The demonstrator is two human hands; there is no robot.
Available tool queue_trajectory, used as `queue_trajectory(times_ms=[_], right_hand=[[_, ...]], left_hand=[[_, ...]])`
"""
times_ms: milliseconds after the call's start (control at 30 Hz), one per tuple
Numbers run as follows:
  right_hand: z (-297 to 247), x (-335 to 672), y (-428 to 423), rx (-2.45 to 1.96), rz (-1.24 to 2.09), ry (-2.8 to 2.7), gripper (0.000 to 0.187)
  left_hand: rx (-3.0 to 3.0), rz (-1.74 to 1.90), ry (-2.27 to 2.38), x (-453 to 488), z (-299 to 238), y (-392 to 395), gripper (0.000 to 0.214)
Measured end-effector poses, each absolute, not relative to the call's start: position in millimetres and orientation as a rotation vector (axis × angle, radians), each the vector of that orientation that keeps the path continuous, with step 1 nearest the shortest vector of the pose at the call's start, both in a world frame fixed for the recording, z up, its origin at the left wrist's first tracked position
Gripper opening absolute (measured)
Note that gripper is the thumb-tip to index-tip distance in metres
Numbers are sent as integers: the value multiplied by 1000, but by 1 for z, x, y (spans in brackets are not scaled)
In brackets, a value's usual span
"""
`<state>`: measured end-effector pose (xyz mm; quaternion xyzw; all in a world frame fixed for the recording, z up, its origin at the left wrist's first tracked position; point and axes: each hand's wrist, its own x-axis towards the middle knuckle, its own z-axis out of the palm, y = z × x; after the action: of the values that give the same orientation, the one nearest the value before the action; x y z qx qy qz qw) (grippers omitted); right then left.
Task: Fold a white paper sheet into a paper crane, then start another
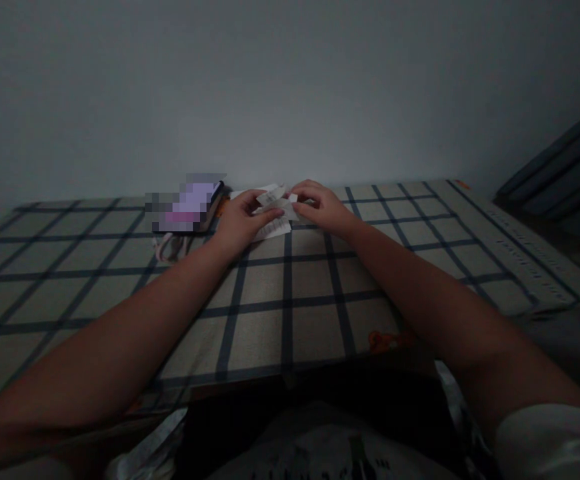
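Note:
My left hand (243, 219) pinches a small white piece of paper (272, 195) with faint print between thumb and fingers. My right hand (323, 208) has its thumb and fingers closed on the right-hand part of the paper, which looks folded or creased there. Beneath the hands, a printed white sheet (276, 229) lies flat on the checked tablecloth (315, 267). Just left of my left hand is a phone-like device (193, 207) with a lit purple screen, partly pixelated. The fingertips partly cover the paper, and its print is too small to read.
A pale looped strap or cord (163, 248) lies in front of the device. The table's far edge meets a grey wall (290, 87). Dark ribbed material (565, 167) stands beyond the table's right side. The table's near edge runs close to my body.

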<state>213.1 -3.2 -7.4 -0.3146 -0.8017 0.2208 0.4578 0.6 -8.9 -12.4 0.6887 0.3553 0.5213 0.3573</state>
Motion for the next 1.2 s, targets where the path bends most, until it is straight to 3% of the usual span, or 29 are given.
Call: queue_trajectory(times_ms=[567,900,1200], right_hand=[[-11,215,6,-677,518,-1980,12],[-13,209,5,-810,883,-1761,10],[-3,210,-6,-850,958,-1686,36]], left_hand=[[1728,1167,993,-4,-16,-10,43],[1577,1156,881,-1,-13,-15,46],[1506,1015,971,-3,-15,-11,44]])
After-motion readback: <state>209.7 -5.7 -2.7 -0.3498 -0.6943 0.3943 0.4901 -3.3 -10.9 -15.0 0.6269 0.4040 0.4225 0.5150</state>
